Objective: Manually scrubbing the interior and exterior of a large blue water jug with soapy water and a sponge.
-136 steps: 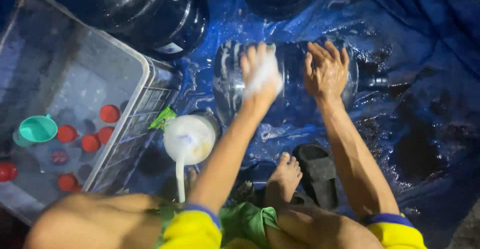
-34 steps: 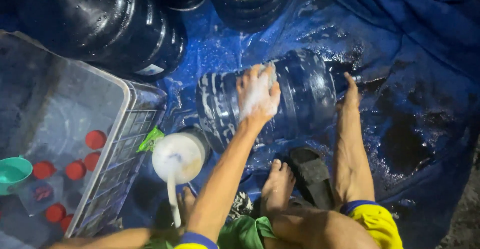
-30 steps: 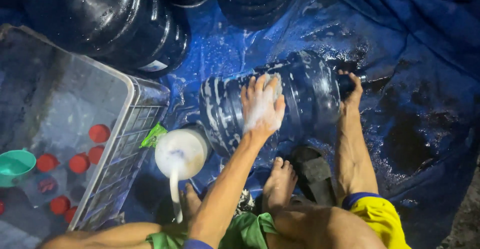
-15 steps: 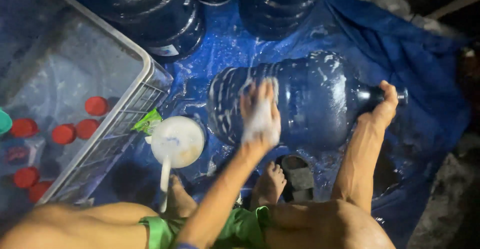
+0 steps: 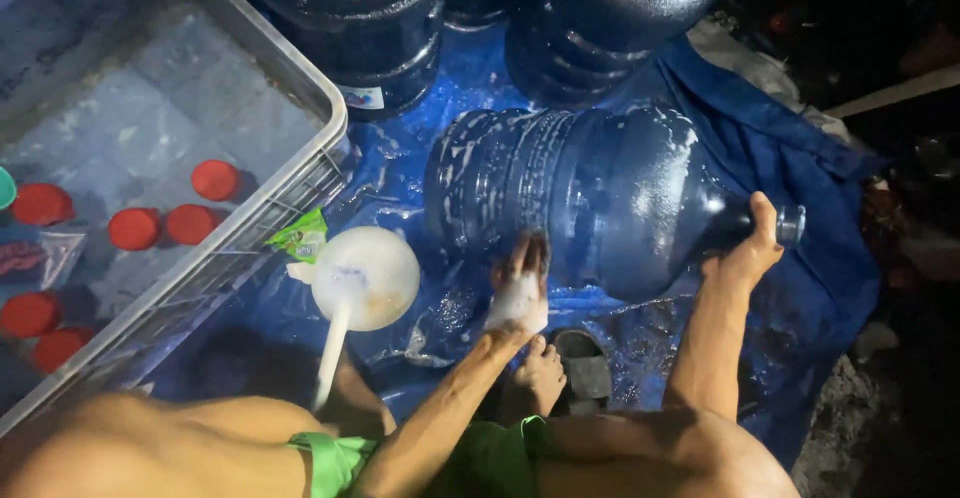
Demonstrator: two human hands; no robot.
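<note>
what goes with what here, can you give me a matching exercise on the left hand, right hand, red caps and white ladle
Things:
1. left hand
2. right hand
3. red caps
4. white ladle

Places:
A. in the water inside the grey crate
B. on the blue tarp beside the crate
C. soapy, against the side of the lying water jug
D. at the jug's neck

Pairs: 1-C, 2-D, 3-A, 4-B

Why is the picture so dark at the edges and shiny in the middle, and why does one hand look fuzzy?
Head view: light falls on the middle, so the wet big blue water bottle and blue tarp glint with glare; the right edge sinks into shadow; the soapy left hand is smeared by motion blur, while the right hand at the bottle's neck looks sharper.
</note>
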